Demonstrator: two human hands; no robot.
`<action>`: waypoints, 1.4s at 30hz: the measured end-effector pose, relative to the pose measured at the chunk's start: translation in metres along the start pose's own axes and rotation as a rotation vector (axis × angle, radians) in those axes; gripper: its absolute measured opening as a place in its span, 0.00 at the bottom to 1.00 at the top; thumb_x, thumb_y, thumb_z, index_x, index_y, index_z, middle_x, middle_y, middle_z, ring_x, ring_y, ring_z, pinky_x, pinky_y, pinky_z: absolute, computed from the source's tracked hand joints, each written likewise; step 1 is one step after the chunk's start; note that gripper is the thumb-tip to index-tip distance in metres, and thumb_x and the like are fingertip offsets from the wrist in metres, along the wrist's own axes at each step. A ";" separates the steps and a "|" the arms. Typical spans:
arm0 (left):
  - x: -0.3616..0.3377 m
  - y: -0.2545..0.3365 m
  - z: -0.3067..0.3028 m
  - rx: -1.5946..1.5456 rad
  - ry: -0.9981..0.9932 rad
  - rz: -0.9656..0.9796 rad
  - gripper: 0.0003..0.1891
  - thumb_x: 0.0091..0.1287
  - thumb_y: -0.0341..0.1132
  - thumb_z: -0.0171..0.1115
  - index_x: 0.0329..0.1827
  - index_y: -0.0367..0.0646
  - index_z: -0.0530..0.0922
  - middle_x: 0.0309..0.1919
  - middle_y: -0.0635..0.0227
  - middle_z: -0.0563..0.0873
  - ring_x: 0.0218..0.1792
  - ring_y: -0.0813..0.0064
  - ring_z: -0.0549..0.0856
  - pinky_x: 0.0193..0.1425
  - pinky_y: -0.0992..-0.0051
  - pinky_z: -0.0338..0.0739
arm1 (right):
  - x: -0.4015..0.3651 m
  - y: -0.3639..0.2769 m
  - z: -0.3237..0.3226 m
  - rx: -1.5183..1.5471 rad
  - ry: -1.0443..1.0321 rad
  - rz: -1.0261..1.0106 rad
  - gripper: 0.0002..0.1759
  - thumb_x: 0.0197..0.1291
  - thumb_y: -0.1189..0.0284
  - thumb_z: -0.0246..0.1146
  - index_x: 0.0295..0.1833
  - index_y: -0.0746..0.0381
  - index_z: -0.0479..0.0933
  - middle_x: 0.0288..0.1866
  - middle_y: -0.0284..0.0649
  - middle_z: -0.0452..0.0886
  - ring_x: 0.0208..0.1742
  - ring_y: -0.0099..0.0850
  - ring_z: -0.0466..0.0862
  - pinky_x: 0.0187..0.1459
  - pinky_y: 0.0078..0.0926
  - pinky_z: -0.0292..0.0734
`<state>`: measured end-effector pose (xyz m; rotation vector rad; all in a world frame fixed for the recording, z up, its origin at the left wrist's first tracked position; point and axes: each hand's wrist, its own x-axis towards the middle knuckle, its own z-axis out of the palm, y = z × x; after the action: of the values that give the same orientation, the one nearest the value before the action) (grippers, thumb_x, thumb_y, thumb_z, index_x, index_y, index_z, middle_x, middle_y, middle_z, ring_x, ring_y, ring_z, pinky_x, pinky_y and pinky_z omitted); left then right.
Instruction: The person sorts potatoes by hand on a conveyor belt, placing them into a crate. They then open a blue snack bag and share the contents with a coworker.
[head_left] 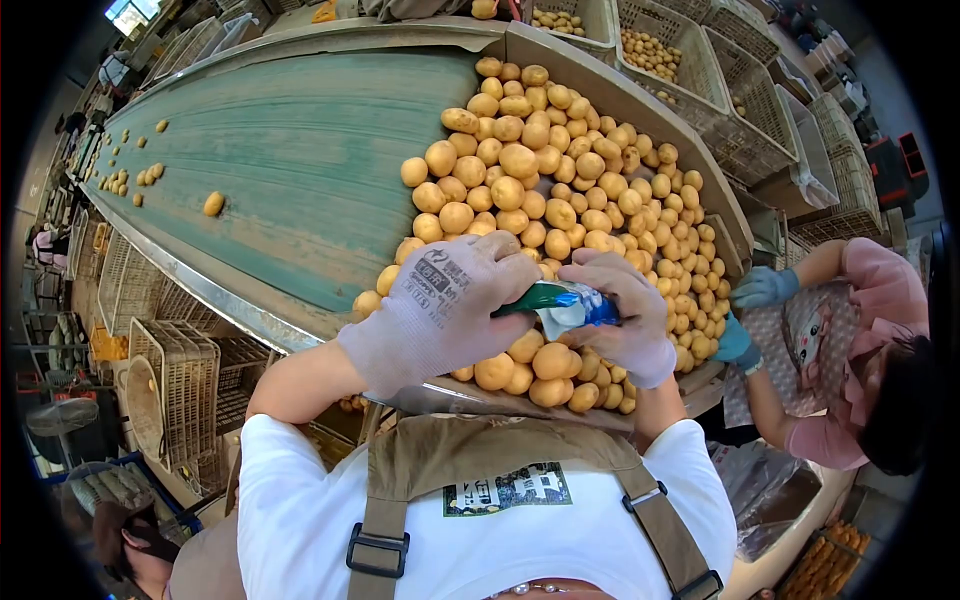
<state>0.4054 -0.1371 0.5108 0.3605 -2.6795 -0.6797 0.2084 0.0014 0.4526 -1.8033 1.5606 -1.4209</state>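
Observation:
Both my hands wear pale gloves and meet over the heap of potatoes (510, 190). Between them is a small shiny packet (562, 308), green at one end and blue and silver at the other. My left hand (450, 305) has its fingers closed round the green end, with dark print on the back of the glove. The blue end is gripped by my right hand (630, 315). Potatoes lie under and around both hands, and the fingertips partly hide the packet.
A green conveyor belt (300, 170) with scattered potatoes stretches to the left, edged by a metal rail (240, 312). Crates (175, 390) stand at lower left, more crates (680, 90) at upper right. At right, a co-worker's gloved hands (765, 287) touch the heap's edge.

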 end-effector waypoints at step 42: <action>0.005 0.088 -0.085 -0.006 0.350 0.397 0.17 0.48 0.34 0.72 0.43 0.51 0.90 0.32 0.75 0.82 0.27 0.75 0.83 0.27 0.76 0.75 | 0.038 -0.131 -0.050 -0.075 0.177 -0.654 0.08 0.48 0.71 0.73 0.36 0.53 0.86 0.31 0.30 0.78 0.39 0.30 0.83 0.64 0.56 0.76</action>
<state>0.4202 -0.0983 0.6260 -0.0560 -2.3149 -0.4540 0.2298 0.0260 0.5942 -2.4284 1.1453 -1.8573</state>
